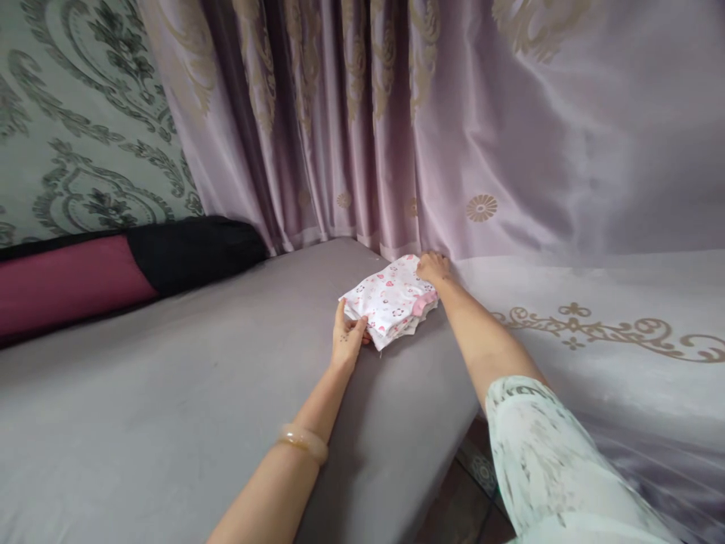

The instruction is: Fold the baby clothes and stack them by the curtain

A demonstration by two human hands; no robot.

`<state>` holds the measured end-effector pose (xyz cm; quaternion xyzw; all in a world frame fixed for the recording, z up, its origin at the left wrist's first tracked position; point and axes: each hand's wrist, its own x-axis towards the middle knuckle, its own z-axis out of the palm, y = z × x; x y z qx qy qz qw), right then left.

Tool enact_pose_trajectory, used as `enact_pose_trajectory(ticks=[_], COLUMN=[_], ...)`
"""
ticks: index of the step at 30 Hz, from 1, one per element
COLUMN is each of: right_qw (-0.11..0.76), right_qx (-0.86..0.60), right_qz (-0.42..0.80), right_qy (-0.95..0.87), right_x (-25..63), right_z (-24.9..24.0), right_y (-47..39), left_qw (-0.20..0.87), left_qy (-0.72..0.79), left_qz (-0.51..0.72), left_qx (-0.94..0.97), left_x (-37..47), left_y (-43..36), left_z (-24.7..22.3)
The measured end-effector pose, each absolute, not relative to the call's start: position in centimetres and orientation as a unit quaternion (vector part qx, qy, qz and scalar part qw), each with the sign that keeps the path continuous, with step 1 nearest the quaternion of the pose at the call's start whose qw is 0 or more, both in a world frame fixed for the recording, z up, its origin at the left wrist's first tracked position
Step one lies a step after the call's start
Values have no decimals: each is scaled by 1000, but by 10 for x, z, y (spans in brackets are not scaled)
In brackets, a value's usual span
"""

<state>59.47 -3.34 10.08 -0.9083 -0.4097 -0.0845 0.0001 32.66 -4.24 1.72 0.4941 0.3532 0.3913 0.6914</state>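
Observation:
A small stack of folded clothes (390, 295), white with a pink and red print and a pink trim, lies near the far corner of the bed. At its near left corner is my left hand (347, 336), with the thumb along the side and the fingers tucked partly underneath. My right hand (433, 268) closes over the far right edge of the stack, its fingertips mostly hidden. Several layers of cloth show along the near edge.
The stack rests on a grey bed sheet (170, 400). Pinkish-purple curtains (362, 151) hang close behind it. A black and maroon padded roll (141, 264) lies along the patterned wall (102, 113). Dark floor (464, 491) shows past the bed's right edge.

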Motion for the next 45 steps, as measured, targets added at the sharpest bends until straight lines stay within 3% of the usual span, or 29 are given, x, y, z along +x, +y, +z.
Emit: enact_pose_trajectory(ticks=[4, 14, 20, 26, 30, 36, 45], right_qw=[24, 53, 43, 48, 49, 59, 66], right_qx=[-898, -916, -918, -855, -849, -850, -822], right_qz=[-86, 44, 26, 21, 57, 4, 31], right_qy=[-430, -395, -393, -516, -524, -524, -565], right_x=[592, 592, 580, 522, 497, 495, 471], right_z=[88, 63, 71, 71, 63, 55, 67], right_y=[-33, -42, -39, -32, -32, -33, -44], left_qw=[684, 664, 692, 695, 683, 636, 495], left_qy=[329, 335, 342, 380, 398, 439, 529], left_qz=[387, 360, 329, 283, 273, 289, 302], left_qx=[523, 564, 544, 540, 549, 565, 620], left_x=[325, 323, 318, 300, 267, 191, 68], left_y=[-42, -38, -36, -38, -37, -24, 1], left_z=[10, 1, 4, 15, 23, 23, 16])
